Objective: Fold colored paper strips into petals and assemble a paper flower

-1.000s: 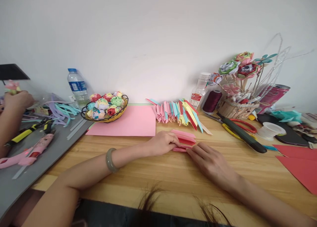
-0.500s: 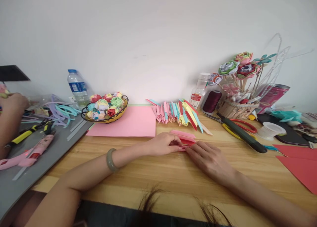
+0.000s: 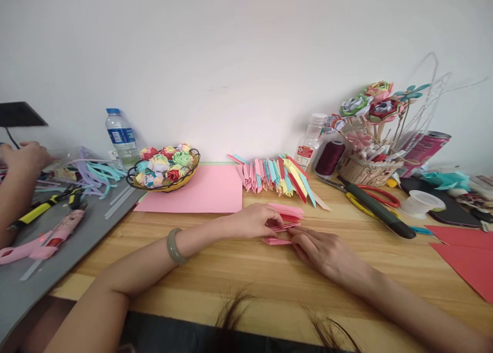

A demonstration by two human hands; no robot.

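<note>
Folded pink paper strips [image 3: 285,209] lie on the wooden table in front of me. My left hand [image 3: 259,221], a bangle on its wrist, has its fingertips closed on the left end of a thin pink folded strip [image 3: 291,225]. At that strip's right end my right hand [image 3: 324,249] presses its fingers together on the paper. Close to me, another pleated pink strip [image 3: 278,241] lies under both hands' fingertips. My palms hide part of the folds. Beyond them stands a row of folded coloured papers [image 3: 265,174], pink, blue, yellow and red.
Pink sheets [image 3: 219,193] lie beneath a basket of paper flowers [image 3: 173,184]. Scissors [image 3: 379,209], a white spool [image 3: 419,203] and red paper [image 3: 468,265] are at right. On the grey mat at left are a pink glue gun [image 3: 57,237] and another person's hand [image 3: 26,155].
The pink strips have spread apart, and one now lies separately nearer me. My right hand has shifted slightly down. The other person's hand has moved a little.
</note>
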